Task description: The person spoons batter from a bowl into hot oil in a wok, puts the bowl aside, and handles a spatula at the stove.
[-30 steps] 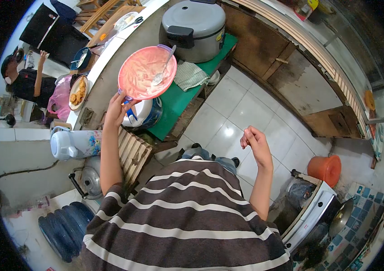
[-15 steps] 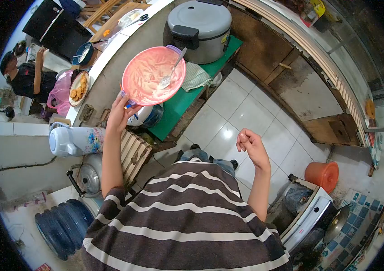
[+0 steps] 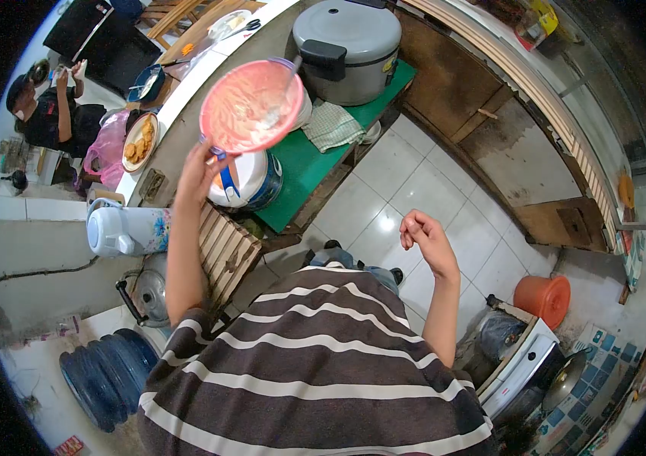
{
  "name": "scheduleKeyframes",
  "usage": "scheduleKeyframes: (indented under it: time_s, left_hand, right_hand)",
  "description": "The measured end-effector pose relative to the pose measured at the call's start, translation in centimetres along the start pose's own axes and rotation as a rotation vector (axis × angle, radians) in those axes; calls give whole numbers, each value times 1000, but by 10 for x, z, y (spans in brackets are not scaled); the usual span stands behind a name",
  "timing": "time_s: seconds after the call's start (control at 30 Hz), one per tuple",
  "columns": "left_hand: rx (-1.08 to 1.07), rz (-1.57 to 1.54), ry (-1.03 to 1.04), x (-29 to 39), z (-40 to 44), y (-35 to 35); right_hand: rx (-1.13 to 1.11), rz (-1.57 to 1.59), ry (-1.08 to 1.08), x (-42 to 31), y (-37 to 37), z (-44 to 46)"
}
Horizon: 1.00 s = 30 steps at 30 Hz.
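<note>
My left hand (image 3: 199, 173) grips the near rim of a pink plastic bowl (image 3: 220, 99), raised above the counter side. Pale, creamy smears coat its inside. A metal spoon (image 3: 291, 82) leans in the bowl against its far right rim, a little blurred. Just below the bowl, a white-lidded tub (image 3: 253, 169) with a blue handle stands on a green board (image 3: 296, 194). My right hand (image 3: 426, 242) hovers over the tiled floor, fingers curled in with nothing visible in them.
A large grey rice cooker (image 3: 346, 42) and a checked cloth (image 3: 333, 126) sit on the green board. At left are a flowered thermos (image 3: 129, 230), a kettle (image 3: 149, 295) and a plate of fried food (image 3: 140, 144). A person (image 3: 60, 118) is beyond the counter. An orange bucket (image 3: 542, 300) stands right.
The bowl has shifted slightly left and up with my left hand, showing more of the white-lidded tub beneath. My right hand stays nearly in place. The person beyond the counter has moved their hands.
</note>
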<state>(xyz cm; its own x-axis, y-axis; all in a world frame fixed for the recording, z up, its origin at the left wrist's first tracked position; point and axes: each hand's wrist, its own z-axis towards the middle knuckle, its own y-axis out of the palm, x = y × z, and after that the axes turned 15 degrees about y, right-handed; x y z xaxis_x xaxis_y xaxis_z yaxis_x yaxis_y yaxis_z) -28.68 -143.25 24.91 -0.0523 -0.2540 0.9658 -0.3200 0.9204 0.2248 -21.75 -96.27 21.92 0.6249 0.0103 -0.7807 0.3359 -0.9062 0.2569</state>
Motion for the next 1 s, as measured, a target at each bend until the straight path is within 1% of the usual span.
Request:
scheduleKeyframes:
  time_s: [0.03,0.13,0.23,0.33,0.37,0.47,0.5,0.6,0.63,0.7,0.77,0.8,0.87,1.0]
  left_hand:
    - [-6,-33,26,7,12,-6]
    - [100,-9,105,32,45,-24]
    - [139,-46,87,46,93,-61]
    - [307,-21,61,59,132,-86]
    - [298,-41,118,54,152,-107]
    - [164,45,129,66,165,-123]
    - [408,-258,20,65,191,-135]
    - [314,-341,27,65,208,-160]
    - [363,-261,89,63,211,-162]
    - [413,-502,89,60,212,-162]
    - [472,-931,28,61,201,-162]
    - [503,-1242,-34,80,165,-121]
    - [529,-1315,-44,89,147,-104]
    - [480,-347,126,56,193,-140]
  right_hand:
    - [10,4,-5,-1,1,1]
    - [36,6,-5,-4,4,4]
    - [48,12,32,1,5,3]
    - [51,23,57,4,8,4]
    - [55,23,69,7,8,4]
    - [55,41,97,10,13,9]
    - [52,48,103,10,14,10]
    - [62,52,129,6,20,13]
    - [61,52,129,4,21,14]
    - [55,56,132,4,21,18]
    - [50,46,138,4,22,20]
    - [48,40,144,3,21,19]
    - [50,27,148,0,22,21]
    - [66,9,148,-4,24,25]
